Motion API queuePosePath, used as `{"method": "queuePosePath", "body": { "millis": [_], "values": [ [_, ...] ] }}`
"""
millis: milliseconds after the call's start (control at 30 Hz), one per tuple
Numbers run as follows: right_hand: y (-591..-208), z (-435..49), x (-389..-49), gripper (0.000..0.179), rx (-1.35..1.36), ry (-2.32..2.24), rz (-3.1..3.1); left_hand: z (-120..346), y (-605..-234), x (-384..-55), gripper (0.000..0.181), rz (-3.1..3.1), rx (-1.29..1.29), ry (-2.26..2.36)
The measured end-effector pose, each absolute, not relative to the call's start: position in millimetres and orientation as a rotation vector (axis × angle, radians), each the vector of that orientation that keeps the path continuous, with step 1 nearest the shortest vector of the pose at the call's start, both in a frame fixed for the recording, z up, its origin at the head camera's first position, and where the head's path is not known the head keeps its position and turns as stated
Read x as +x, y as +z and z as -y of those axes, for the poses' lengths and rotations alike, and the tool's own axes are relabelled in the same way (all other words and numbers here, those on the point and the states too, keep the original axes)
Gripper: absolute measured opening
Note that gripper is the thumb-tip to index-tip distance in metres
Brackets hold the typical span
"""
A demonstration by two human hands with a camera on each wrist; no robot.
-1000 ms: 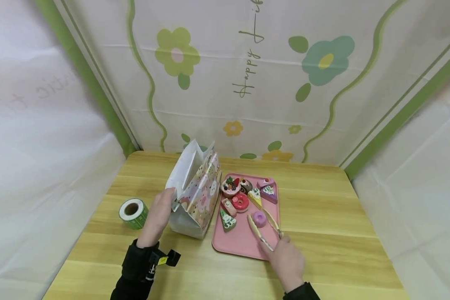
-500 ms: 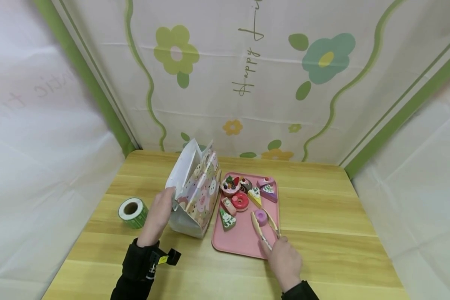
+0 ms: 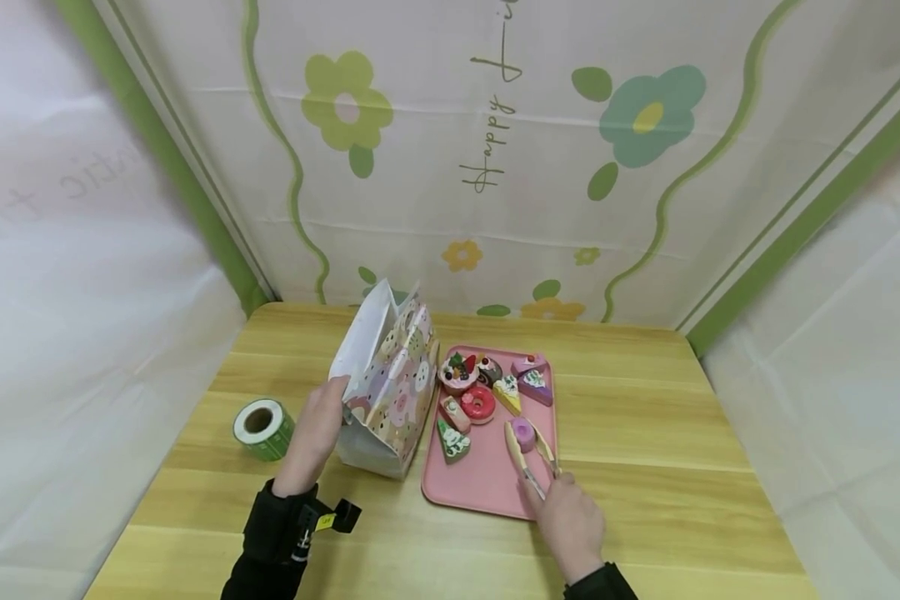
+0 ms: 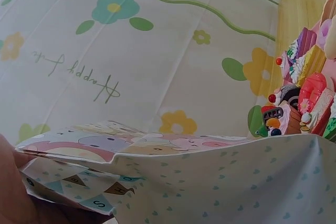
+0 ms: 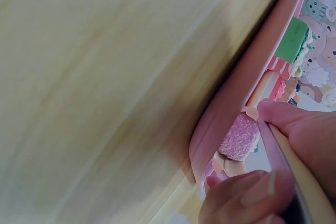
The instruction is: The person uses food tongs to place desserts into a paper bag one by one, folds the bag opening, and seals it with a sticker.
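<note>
By the tray (image 3: 465, 485), the right hand (image 3: 570, 521) grips tongs (image 3: 517, 452); left hand (image 3: 319, 425) seemingly pinches bag (image 3: 399, 400).

This is a small curtained booth, laid out somewhat like a bakery counter; what building holds it cannot be told. Cloth (image 3: 412, 196) printed with flowers (image 3: 678, 121) and the word "Happy" (image 3: 486, 158) hangs behind a wood-grain table (image 3: 645, 433), and pale side cloths (image 3: 105, 275) close it in left and right. On the table, cakes (image 3: 475, 415) lie on a pink tray (image 3: 465, 483), with tongs (image 3: 512, 444) over it and a patterned bag (image 3: 401, 404) just beside.
</note>
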State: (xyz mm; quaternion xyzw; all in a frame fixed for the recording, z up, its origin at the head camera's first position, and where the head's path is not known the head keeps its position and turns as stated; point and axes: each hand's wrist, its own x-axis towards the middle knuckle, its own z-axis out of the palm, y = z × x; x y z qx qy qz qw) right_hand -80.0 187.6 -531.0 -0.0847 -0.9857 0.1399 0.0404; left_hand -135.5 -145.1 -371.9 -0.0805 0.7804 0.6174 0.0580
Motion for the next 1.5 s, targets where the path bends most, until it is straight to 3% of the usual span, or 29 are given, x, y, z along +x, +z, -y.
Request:
{"method": "queuePosePath", "body": {
  "millis": [1033,1333,1500],
  "values": [
    [-524,-185,-79,0.063,-0.31,0.56,3.074,147,-369,-132,0.048,-2.375,-0.183,1.839],
    [-520,-190,-80,0.069,-0.352,0.635,3.133,157,-362,-133,0.035,-2.451,-0.215,1.735],
    [-517,-196,-81,0.07,-0.354,0.654,3.122,166,-356,-131,0.045,-2.462,-0.19,1.618]
  ]
}}
